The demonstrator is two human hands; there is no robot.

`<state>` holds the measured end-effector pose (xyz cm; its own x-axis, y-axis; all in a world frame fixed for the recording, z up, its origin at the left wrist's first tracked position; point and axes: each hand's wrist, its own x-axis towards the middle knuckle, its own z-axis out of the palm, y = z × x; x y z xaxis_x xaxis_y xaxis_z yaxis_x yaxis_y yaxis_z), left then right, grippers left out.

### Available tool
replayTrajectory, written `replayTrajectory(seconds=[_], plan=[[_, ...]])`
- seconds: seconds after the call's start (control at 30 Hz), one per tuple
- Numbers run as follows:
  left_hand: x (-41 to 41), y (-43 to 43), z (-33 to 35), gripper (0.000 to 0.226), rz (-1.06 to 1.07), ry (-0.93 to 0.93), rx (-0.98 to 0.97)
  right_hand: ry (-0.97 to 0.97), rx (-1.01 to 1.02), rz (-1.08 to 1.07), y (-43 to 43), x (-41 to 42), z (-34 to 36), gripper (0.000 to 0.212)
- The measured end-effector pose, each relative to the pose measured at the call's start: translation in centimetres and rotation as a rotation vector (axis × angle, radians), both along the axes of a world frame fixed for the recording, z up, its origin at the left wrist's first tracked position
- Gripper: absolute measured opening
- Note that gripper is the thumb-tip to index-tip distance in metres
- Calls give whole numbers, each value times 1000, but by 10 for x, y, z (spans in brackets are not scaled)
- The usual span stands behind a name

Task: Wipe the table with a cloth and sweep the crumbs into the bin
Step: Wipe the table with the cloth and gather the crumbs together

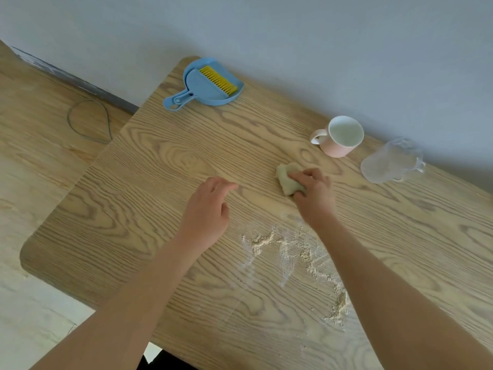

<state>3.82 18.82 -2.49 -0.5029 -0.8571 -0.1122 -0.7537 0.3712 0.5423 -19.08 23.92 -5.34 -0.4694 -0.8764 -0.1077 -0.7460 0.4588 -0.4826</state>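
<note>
A crumpled pale yellow-green cloth lies on the wooden table, and my right hand grips it from the near side with curled fingers. My left hand hovers over the table to the left of the cloth, fingers loosely curled and holding nothing. Pale crumbs and powder are smeared across the table between my forearms, trailing toward the near right. A blue dustpan with a yellow-bristled brush resting in it sits at the table's far left corner. No bin is in view.
A pink mug with a white inside stands at the far right near the wall. A clear plastic measuring jug sits right of it. A thin cable loop lies on the wooden floor beyond the table's left edge.
</note>
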Motion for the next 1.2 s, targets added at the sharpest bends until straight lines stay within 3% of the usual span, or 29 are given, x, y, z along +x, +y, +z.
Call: replayTrajectory(seconds=[0.1,0.2,0.3,0.43,0.57,0.63,0.73,0.87,1.1,1.2], plan=[[-6,3,0,44,-15,31,-6,-31,0,103,35,26,-2,46],[-14,8,3,46,-43,75,-23,-185,-57,181,64,40,2,42],[-26,13,8,48,-88,92,-36,-268,-146,12,68,27,16,40],[-43,22,15,47,-158,75,-47,-173,-211,-268,60,-22,32,43],[-49,30,17,47,-182,46,-46,-42,-30,-424,74,-56,15,48],[-47,33,16,48,-197,45,-54,-5,43,-379,83,-41,4,49],[-45,36,14,49,-204,36,-66,-8,-21,-260,87,4,0,47],[-48,42,17,46,-226,28,-71,-177,-105,-118,86,43,6,42],[-60,55,22,47,-339,69,-62,-300,-321,-510,119,7,52,42],[-71,68,21,46,-412,102,-68,-260,-330,-685,156,-9,69,40]])
